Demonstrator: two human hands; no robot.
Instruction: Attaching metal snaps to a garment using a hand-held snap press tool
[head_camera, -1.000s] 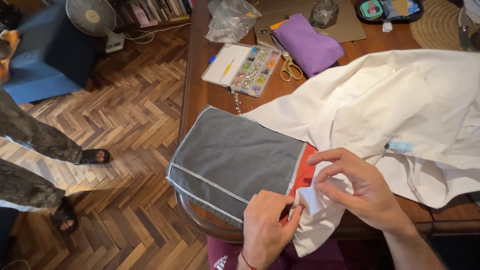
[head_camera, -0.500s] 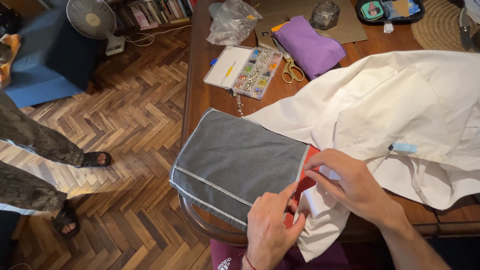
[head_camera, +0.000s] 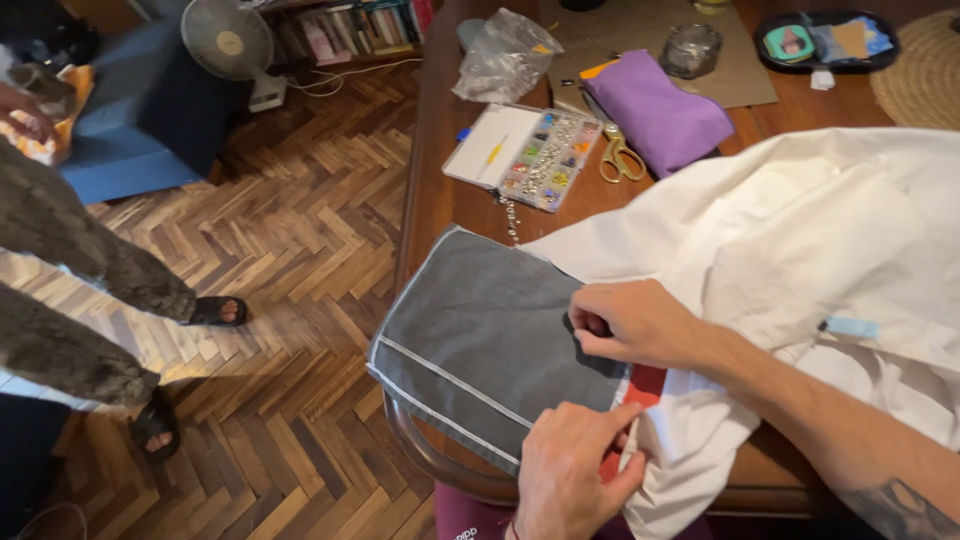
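Head view shows the left hand (head_camera: 575, 475) pinching the white cloth (head_camera: 800, 250) edge at the wooden table (head_camera: 440, 190) front, while the right hand (head_camera: 630, 322), fingers curled, presses the grey fabric panel (head_camera: 480, 340).

Grey cloth (head_camera: 480, 335): matt woven fabric, pale piped seams, flat under both hands. Left hand (head_camera: 570, 475) pinches the edge of the white cloth (head_camera: 800, 250), a smooth, matt, softly creased cotton-like weave; right hand (head_camera: 630, 322) presses just above that grip. Red piece (head_camera: 650, 382) between the hands: flat, matt. Table (head_camera: 440, 190) beyond the grip: dark wood, slight sheen. Farther off: purple cloth (head_camera: 660, 110), matt; clear plastic compartment box (head_camera: 525, 155), glossy; crinkled plastic bag (head_camera: 505, 55), shiny. Floor (head_camera: 300, 250): herringbone wood, satin.
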